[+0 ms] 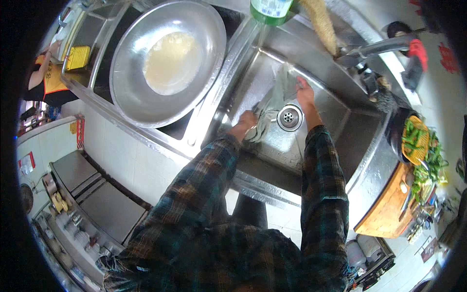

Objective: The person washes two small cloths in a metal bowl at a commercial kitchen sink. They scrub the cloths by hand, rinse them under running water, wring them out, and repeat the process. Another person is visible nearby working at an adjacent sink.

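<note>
Both my hands reach down into a stainless steel sink basin (328, 116). My left hand (249, 119) is closed on the near part of a wet grey cloth (261, 126), which stretches up across the basin floor towards the far wall. Right of the cloth, past the round drain strainer (289, 117), my right hand (305, 93) has its fingers partly bent; no object shows in it. Left of the basin rests a wide metal wok-like bowl (127, 73) holding cloudy yellowish liquid (171, 64).
A green bottle (270, 16) stands at the far rim, beside a faucet (375, 47). At right are a wooden board (383, 208) with a knife and a yellow basket (415, 146) of green vegetables. A person in a yellow apron (53, 78) is at far left, near a yellow container (78, 57).
</note>
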Demonstrator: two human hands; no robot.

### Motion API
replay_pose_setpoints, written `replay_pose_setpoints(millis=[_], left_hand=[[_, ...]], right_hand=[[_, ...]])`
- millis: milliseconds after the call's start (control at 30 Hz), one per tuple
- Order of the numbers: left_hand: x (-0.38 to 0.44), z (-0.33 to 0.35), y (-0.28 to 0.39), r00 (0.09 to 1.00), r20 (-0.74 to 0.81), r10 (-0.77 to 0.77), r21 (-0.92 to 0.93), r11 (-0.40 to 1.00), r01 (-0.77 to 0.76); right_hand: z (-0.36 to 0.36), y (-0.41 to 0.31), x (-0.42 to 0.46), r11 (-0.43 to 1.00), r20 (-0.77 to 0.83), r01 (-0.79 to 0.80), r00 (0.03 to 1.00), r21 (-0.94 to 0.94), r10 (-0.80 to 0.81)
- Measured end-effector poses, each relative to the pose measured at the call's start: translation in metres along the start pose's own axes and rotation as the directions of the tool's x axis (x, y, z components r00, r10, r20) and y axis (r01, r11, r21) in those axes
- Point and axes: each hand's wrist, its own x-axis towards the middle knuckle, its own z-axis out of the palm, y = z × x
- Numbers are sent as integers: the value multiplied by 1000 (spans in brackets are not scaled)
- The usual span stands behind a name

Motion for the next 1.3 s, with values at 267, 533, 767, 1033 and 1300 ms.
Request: replay_pose_setpoints(millis=[267,533,767,1033,1300], left_hand=[[-38,-37,81,924,-333,189,229,967,-116],[-27,5,107,956,-183,229,476,872,-118],[-40,-36,77,919,-123,-374,-24,927,374],[-41,8,80,825,-441,353,618,786,-6],[-31,7,77,832,-322,452,472,838,-273]], right_hand=[[22,8,30,919,-216,144,974,368,-67],[62,27,45,829,124,351,935,-435,-331],[45,44,55,917,-28,211,972,-338,-233],[63,38,-77,718,262,564,826,-408,-500],[109,90,25,780,104,481,870,-401,-482]])
